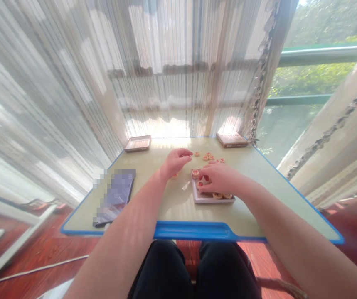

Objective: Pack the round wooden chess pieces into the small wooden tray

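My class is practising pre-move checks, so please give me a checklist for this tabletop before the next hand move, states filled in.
1. Shallow pale rectangular tray resting on the pale-green, blue-edged table: ok.
2. Right hand at the tray: ok.
3. All round cream pieces with red markings inside the tray: not ok; several lie outside.
4. Left hand holding a piece: cannot tell; fingertips unclear.
5. Dark flat rectangular object apart from both hands: ok.

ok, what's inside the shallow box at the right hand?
Visible in the shallow box: two red-marked round pieces toward its left side, two darker-marked ones along the near edge. The right hand covers much of the interior; whatever lies beneath it can't be seen.
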`<act>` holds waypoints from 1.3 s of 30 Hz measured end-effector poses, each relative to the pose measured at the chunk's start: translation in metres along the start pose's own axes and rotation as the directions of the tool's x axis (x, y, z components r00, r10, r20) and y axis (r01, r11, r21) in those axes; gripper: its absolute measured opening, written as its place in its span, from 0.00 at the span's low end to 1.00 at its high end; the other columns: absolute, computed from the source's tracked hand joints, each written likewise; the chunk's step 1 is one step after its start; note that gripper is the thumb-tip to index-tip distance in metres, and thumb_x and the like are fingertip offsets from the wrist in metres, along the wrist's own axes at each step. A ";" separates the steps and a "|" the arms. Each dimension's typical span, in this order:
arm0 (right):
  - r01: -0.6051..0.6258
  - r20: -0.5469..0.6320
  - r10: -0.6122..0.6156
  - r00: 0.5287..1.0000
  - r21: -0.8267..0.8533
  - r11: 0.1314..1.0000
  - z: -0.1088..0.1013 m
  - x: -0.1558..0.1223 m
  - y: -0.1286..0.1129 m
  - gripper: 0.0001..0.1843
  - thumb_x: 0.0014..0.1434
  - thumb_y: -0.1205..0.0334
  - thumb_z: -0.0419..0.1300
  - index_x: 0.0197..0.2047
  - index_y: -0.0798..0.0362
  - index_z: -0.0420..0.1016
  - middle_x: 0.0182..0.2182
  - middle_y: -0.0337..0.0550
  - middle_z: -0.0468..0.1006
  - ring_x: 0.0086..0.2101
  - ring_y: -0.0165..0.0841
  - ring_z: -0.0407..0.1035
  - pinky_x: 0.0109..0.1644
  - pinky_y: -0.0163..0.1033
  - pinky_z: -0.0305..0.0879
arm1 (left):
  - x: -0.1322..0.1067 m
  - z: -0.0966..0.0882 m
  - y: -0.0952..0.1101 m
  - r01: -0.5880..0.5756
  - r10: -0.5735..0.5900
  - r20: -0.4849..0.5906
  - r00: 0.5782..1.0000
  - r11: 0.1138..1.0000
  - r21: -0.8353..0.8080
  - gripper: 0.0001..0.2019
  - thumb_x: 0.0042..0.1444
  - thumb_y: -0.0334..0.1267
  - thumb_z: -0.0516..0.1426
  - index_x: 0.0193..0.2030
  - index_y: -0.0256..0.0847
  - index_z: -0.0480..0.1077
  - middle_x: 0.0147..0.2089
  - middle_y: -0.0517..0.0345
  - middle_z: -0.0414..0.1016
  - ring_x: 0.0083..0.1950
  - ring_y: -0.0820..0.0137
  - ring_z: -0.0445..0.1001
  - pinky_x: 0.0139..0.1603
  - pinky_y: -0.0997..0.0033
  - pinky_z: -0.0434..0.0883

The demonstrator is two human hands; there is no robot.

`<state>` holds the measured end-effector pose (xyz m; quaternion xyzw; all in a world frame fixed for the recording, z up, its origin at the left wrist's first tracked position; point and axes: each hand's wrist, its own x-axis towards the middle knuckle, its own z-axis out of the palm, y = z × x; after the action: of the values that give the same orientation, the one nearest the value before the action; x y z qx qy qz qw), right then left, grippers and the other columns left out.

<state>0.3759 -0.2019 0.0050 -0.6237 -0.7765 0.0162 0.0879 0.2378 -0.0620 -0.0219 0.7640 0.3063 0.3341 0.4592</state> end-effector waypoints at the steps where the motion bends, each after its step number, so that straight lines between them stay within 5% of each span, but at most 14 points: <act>1: 0.003 -0.006 -0.003 1.000 -0.006 1.000 0.000 -0.001 0.000 0.09 0.51 0.52 0.63 0.29 0.49 0.75 0.28 0.42 0.77 0.34 0.38 0.67 0.32 0.38 0.57 | 0.000 0.000 0.000 0.001 -0.001 0.000 1.000 1.000 0.007 0.14 0.44 0.39 0.59 0.39 0.37 0.77 0.37 0.54 0.78 0.36 0.69 0.73 0.36 0.71 0.70; 11: 0.015 0.026 -0.016 1.000 0.061 0.998 -0.001 0.000 0.000 0.04 0.52 0.60 0.61 0.29 0.47 0.77 0.29 0.41 0.78 0.37 0.38 0.67 0.36 0.38 0.59 | 0.000 0.000 0.001 -0.015 0.015 0.004 1.000 1.000 0.001 0.14 0.44 0.39 0.59 0.38 0.36 0.77 0.38 0.53 0.79 0.38 0.67 0.74 0.39 0.69 0.71; 16: 0.036 0.021 -0.037 0.999 0.054 0.998 -0.002 0.001 -0.003 0.09 0.52 0.67 0.59 0.34 0.46 0.79 0.30 0.40 0.77 0.37 0.37 0.67 0.37 0.37 0.59 | 0.000 0.000 0.003 -0.012 0.012 0.002 1.000 0.999 0.031 0.13 0.45 0.38 0.59 0.38 0.37 0.77 0.39 0.53 0.79 0.38 0.67 0.74 0.39 0.70 0.71; 23: 0.039 -0.041 -0.040 0.998 -0.011 0.999 0.007 0.002 0.000 0.06 0.54 0.57 0.60 0.30 0.48 0.77 0.27 0.41 0.77 0.34 0.37 0.66 0.34 0.37 0.57 | 0.001 0.002 0.001 -0.018 0.020 -0.015 1.000 0.995 0.095 0.12 0.45 0.35 0.57 0.37 0.37 0.78 0.37 0.54 0.79 0.36 0.68 0.74 0.39 0.70 0.71; 29: 0.046 -0.031 -0.045 0.999 0.019 0.999 0.006 0.004 -0.002 0.06 0.55 0.59 0.59 0.32 0.47 0.77 0.28 0.39 0.78 0.34 0.36 0.67 0.32 0.36 0.56 | 0.002 0.000 -0.002 0.025 -0.001 -0.116 0.993 0.978 0.205 0.15 0.46 0.33 0.54 0.40 0.37 0.77 0.33 0.56 0.78 0.33 0.68 0.74 0.37 0.71 0.71; 39: 0.014 -0.043 -0.011 0.999 0.052 0.999 0.006 0.006 -0.002 0.07 0.55 0.58 0.59 0.32 0.47 0.78 0.29 0.40 0.78 0.36 0.36 0.68 0.34 0.36 0.57 | 0.004 0.000 -0.006 -0.012 0.037 -0.086 0.996 0.962 0.272 0.14 0.47 0.34 0.54 0.39 0.39 0.78 0.35 0.55 0.79 0.35 0.67 0.75 0.40 0.69 0.71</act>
<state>0.3716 -0.1955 -0.0003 -0.6165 -0.7777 0.0225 0.1208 0.2397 -0.0568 -0.0264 0.8076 0.3601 0.3289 0.3316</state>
